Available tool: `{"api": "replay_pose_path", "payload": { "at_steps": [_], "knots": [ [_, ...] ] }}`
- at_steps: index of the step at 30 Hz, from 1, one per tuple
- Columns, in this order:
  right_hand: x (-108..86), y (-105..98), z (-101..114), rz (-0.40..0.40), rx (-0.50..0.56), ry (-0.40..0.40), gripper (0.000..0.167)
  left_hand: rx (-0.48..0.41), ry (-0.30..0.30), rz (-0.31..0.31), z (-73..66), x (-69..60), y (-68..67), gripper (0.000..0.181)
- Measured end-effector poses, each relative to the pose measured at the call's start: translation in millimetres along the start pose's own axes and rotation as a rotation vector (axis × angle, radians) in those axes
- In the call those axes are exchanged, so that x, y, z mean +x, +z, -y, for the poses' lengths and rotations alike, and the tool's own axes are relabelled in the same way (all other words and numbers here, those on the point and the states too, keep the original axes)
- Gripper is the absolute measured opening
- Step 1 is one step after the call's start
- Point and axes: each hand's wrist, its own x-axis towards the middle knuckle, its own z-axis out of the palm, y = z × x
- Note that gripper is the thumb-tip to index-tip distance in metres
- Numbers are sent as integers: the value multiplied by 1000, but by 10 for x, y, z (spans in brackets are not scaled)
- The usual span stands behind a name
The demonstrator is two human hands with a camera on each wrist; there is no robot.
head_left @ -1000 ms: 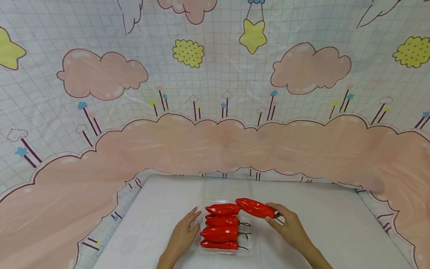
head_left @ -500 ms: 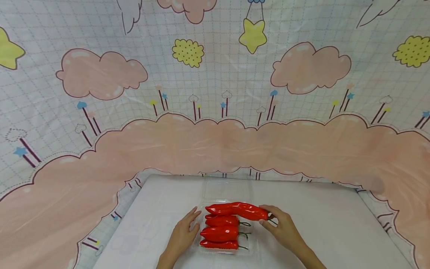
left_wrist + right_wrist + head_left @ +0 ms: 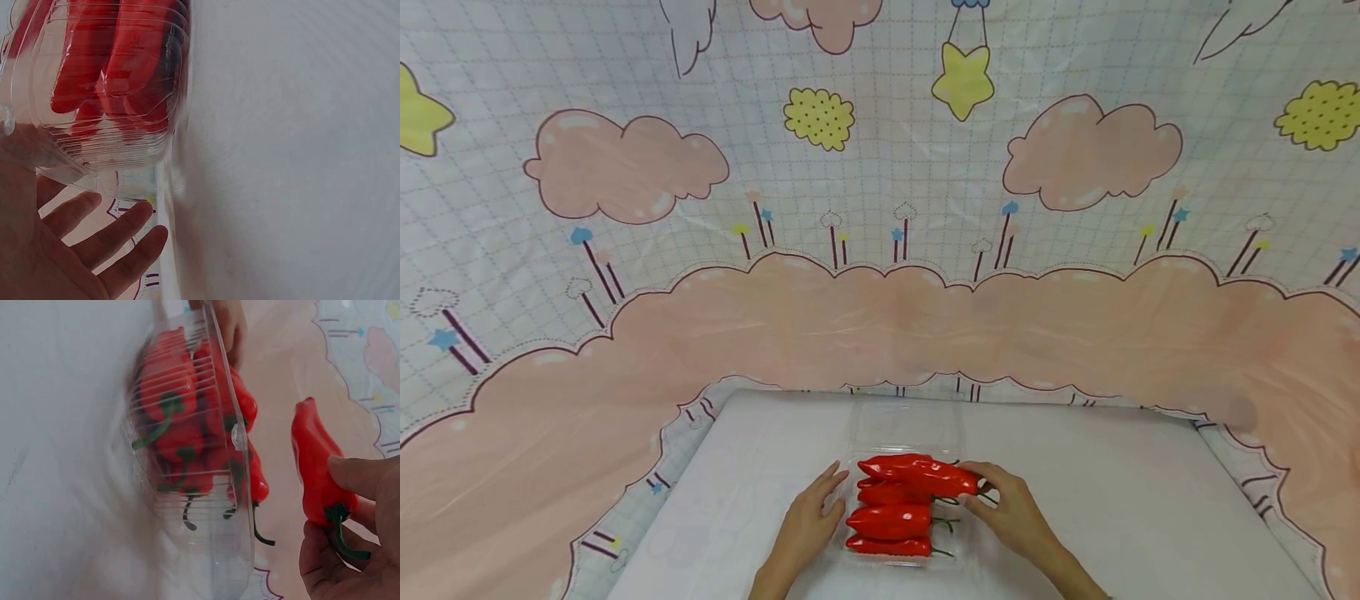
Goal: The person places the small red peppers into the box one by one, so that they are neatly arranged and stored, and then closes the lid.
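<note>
A clear plastic clamshell box (image 3: 957, 562) holds several red chili peppers (image 3: 891, 522) with green stems, lying side by side with tips to the left. My right hand (image 3: 1009, 507) pinches another red chili pepper (image 3: 319, 469) near its stem end, between thumb and fingers. In the right wrist view that pepper is apart from the box; from the head it overlaps the upper peppers. At the box's left side is my left hand (image 3: 808, 518), its fingers (image 3: 122, 232) spread and relaxed. Whether the left thumb touches the box wall is unclear.
The box's transparent lid (image 3: 906, 423) lies folded back on its far side. A white tabletop (image 3: 1112, 475) spreads around it. Behind and beside the table hangs a cloth (image 3: 880, 325) printed with clouds and stars.
My right hand has carried its pepper leftward and slightly nearer, from the right of the box to over the upper peppers. The left hand stays put.
</note>
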Motion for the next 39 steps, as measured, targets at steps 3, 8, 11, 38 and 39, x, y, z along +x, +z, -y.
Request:
{"api": "replay_pose_path", "payload": {
  "at_steps": [3, 8, 11, 38, 39],
  "knots": [
    [19, 48, 6, 12, 13, -11, 43, 1, 3, 0, 1, -2, -2, 42],
    [42, 125, 9, 43, 38, -8, 42, -1, 6, -2, -2, -3, -9, 42],
    [51, 162, 16, 61, 58, -7, 42, -2, 4, 3, -6, -3, -12, 42],
    [176, 389, 152, 136, 101, 32, 40, 26, 23, -5, 0, 2, -13, 41],
    [180, 399, 155, 140, 100, 33, 40, 26, 25, -6, -1, 0, -14, 41]
  ]
}}
